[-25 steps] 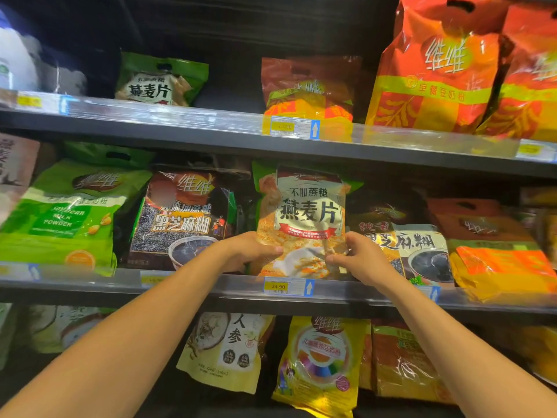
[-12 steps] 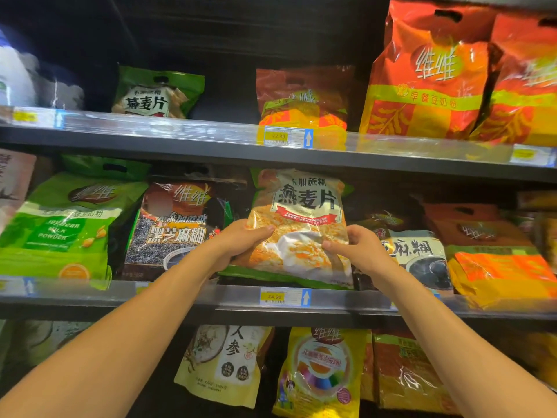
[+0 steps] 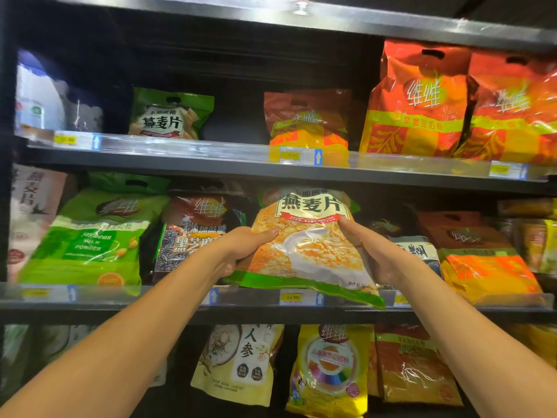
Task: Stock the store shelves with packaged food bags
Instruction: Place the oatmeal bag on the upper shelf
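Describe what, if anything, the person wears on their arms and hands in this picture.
Nothing visible: the left hand and right hand are bare, with no gloves, rings, watch or bracelets. Both forearms are uncovered, with no sleeve in view.

Behind the left hand's fingers [image 3: 241, 251] the oat bag [image 3: 307, 245] hides part of the dark sesame bag [image 3: 193, 233]; right of the right hand's fingers [image 3: 358, 239], another bag's label [image 3: 417, 251] is half covered.

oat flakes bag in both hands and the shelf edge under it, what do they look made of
Oat flakes bag: seemingly thin, glossy plastic film, since it crinkles and throws white glare where the left hand and right hand hold it. Shelf: looks like dark painted metal, matte; its clear price strip looks like shiny plastic.
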Action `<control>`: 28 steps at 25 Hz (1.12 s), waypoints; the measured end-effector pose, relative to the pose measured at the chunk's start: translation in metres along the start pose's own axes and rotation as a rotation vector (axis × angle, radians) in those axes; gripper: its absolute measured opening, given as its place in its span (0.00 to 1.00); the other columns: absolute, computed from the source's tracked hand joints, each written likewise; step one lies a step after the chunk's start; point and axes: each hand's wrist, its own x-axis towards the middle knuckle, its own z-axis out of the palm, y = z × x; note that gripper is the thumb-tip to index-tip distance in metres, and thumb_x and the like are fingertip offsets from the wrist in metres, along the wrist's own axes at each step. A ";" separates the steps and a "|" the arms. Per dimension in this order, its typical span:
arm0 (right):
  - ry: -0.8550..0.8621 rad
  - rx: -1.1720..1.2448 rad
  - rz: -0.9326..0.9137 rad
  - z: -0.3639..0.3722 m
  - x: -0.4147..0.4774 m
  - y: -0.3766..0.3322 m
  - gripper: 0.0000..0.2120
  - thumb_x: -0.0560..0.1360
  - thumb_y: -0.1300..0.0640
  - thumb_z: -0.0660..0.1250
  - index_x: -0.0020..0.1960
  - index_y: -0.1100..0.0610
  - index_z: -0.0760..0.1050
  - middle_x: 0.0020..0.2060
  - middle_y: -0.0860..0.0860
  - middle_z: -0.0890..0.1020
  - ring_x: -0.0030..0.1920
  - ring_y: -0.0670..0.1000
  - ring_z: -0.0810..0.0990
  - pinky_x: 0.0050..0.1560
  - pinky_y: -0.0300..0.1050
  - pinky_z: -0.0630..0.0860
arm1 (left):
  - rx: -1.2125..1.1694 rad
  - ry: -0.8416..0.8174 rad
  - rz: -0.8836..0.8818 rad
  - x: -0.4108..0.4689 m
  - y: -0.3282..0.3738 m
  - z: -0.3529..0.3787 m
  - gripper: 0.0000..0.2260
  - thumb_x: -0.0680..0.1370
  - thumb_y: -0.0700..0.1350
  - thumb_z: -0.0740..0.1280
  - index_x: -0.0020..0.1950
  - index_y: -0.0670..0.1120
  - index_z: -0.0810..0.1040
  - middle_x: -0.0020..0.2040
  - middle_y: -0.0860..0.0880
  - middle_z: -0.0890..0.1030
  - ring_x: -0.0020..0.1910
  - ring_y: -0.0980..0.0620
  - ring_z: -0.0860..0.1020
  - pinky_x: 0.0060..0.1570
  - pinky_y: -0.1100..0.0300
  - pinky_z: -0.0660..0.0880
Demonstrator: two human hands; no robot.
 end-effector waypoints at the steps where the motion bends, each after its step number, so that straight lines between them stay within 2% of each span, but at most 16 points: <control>1: 0.008 0.001 0.015 0.007 -0.007 0.000 0.27 0.75 0.32 0.68 0.66 0.48 0.81 0.61 0.51 0.87 0.60 0.55 0.87 0.68 0.56 0.77 | -0.009 -0.016 -0.011 -0.010 -0.001 -0.003 0.28 0.77 0.63 0.71 0.64 0.41 0.82 0.55 0.43 0.88 0.55 0.41 0.86 0.61 0.45 0.81; 3: 0.032 -0.021 0.043 0.023 -0.019 0.001 0.27 0.76 0.33 0.67 0.66 0.50 0.81 0.58 0.53 0.88 0.57 0.56 0.88 0.67 0.56 0.78 | -0.005 -0.043 0.008 -0.028 -0.006 -0.014 0.23 0.81 0.59 0.68 0.62 0.41 0.82 0.52 0.43 0.89 0.53 0.42 0.87 0.59 0.47 0.82; 5: 0.048 -0.032 0.052 0.040 -0.031 0.002 0.28 0.76 0.33 0.67 0.67 0.52 0.80 0.58 0.54 0.88 0.59 0.57 0.87 0.69 0.57 0.77 | 0.027 -0.035 0.018 -0.046 -0.009 -0.026 0.24 0.80 0.61 0.69 0.64 0.43 0.81 0.54 0.45 0.89 0.54 0.43 0.87 0.61 0.47 0.81; 6: 0.059 -0.029 0.050 0.050 -0.039 0.001 0.28 0.76 0.34 0.67 0.66 0.53 0.81 0.57 0.54 0.88 0.58 0.57 0.87 0.68 0.57 0.77 | 0.034 -0.052 0.031 -0.055 -0.010 -0.033 0.29 0.77 0.65 0.71 0.67 0.44 0.80 0.57 0.45 0.88 0.56 0.44 0.86 0.64 0.46 0.79; 9: 0.088 -0.039 0.057 0.080 -0.062 -0.004 0.25 0.76 0.34 0.67 0.60 0.52 0.82 0.53 0.53 0.89 0.50 0.55 0.89 0.61 0.54 0.80 | -0.004 -0.078 0.038 -0.078 -0.019 -0.054 0.50 0.58 0.76 0.76 0.73 0.49 0.75 0.67 0.48 0.83 0.63 0.45 0.82 0.69 0.45 0.75; 10: 0.088 -0.032 0.061 0.091 -0.071 -0.005 0.24 0.76 0.34 0.68 0.59 0.52 0.82 0.53 0.53 0.89 0.49 0.55 0.89 0.60 0.54 0.80 | -0.009 -0.080 0.031 -0.091 -0.020 -0.061 0.49 0.59 0.76 0.76 0.73 0.50 0.75 0.67 0.49 0.83 0.63 0.46 0.82 0.66 0.48 0.77; 12: 0.074 -0.024 0.048 0.116 -0.089 -0.006 0.23 0.76 0.35 0.68 0.59 0.52 0.82 0.53 0.54 0.89 0.49 0.55 0.89 0.58 0.54 0.81 | -0.018 -0.076 0.064 -0.119 -0.025 -0.075 0.31 0.74 0.67 0.72 0.70 0.50 0.77 0.60 0.50 0.86 0.56 0.49 0.85 0.52 0.56 0.81; 13: 0.067 -0.019 0.032 0.129 -0.096 -0.006 0.23 0.76 0.36 0.68 0.59 0.53 0.82 0.53 0.54 0.89 0.50 0.56 0.89 0.58 0.54 0.81 | -0.038 -0.077 0.085 -0.131 -0.029 -0.082 0.24 0.78 0.62 0.70 0.68 0.50 0.79 0.57 0.49 0.88 0.54 0.49 0.87 0.48 0.56 0.83; 15: 0.057 -0.014 -0.016 0.156 -0.110 -0.008 0.21 0.78 0.38 0.68 0.59 0.53 0.81 0.52 0.54 0.89 0.50 0.56 0.89 0.60 0.55 0.81 | -0.064 -0.037 0.107 -0.158 -0.037 -0.099 0.17 0.81 0.58 0.69 0.65 0.50 0.81 0.55 0.47 0.89 0.53 0.46 0.87 0.54 0.50 0.84; 17: 0.039 -0.010 -0.076 0.181 -0.120 -0.013 0.19 0.78 0.40 0.68 0.60 0.53 0.81 0.52 0.55 0.89 0.52 0.57 0.89 0.64 0.58 0.80 | -0.083 0.003 0.138 -0.181 -0.042 -0.117 0.17 0.81 0.58 0.69 0.64 0.49 0.82 0.54 0.46 0.89 0.53 0.45 0.88 0.58 0.47 0.83; 21: -0.039 0.007 -0.193 0.233 -0.131 -0.034 0.23 0.73 0.42 0.72 0.62 0.53 0.81 0.58 0.56 0.88 0.61 0.59 0.86 0.71 0.62 0.75 | -0.106 0.077 0.179 -0.229 -0.042 -0.163 0.15 0.81 0.56 0.69 0.64 0.50 0.82 0.53 0.48 0.89 0.52 0.46 0.88 0.54 0.48 0.84; 23: -0.076 0.011 -0.261 0.253 -0.133 -0.051 0.25 0.72 0.43 0.72 0.65 0.54 0.80 0.59 0.56 0.87 0.60 0.58 0.86 0.67 0.59 0.79 | -0.113 0.107 0.213 -0.248 -0.032 -0.186 0.14 0.81 0.56 0.69 0.63 0.50 0.82 0.53 0.48 0.89 0.51 0.45 0.88 0.53 0.49 0.85; 26: -0.149 0.030 -0.310 0.273 -0.133 -0.088 0.23 0.76 0.45 0.70 0.67 0.55 0.78 0.58 0.56 0.87 0.55 0.56 0.88 0.52 0.51 0.85 | -0.110 0.151 0.240 -0.261 -0.006 -0.217 0.13 0.81 0.55 0.69 0.61 0.49 0.83 0.52 0.47 0.89 0.50 0.46 0.88 0.50 0.51 0.85; 28: -0.176 0.010 -0.338 0.283 -0.126 -0.116 0.21 0.78 0.44 0.68 0.67 0.53 0.78 0.59 0.55 0.87 0.56 0.56 0.88 0.51 0.50 0.84 | -0.093 0.181 0.251 -0.259 0.012 -0.238 0.15 0.81 0.56 0.69 0.61 0.49 0.83 0.52 0.47 0.89 0.48 0.47 0.88 0.48 0.53 0.85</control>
